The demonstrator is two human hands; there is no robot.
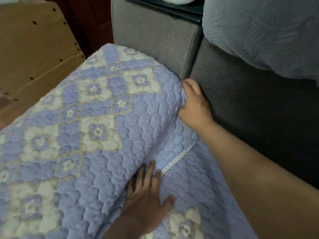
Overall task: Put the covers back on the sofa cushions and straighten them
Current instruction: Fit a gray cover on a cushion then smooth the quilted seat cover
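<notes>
Right hand [195, 104] fingers gripping quilted cover [96, 118] against grey sofa arm [155, 40], left hand [146, 200] fingers flat.

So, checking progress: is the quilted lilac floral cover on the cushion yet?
On: quilted lilac floral cover wraps the cushion's top and rounded edge.

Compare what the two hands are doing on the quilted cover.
The right hand grips the quilted cover at the cushion's far corner beside the grey sofa, fingers curled into the fabric; the left hand lies nearer the camera with fingers straight. The right hand bunches the cover's edge; the left hand presses into the fold by the lace trim. Both touch the same cover.
</notes>
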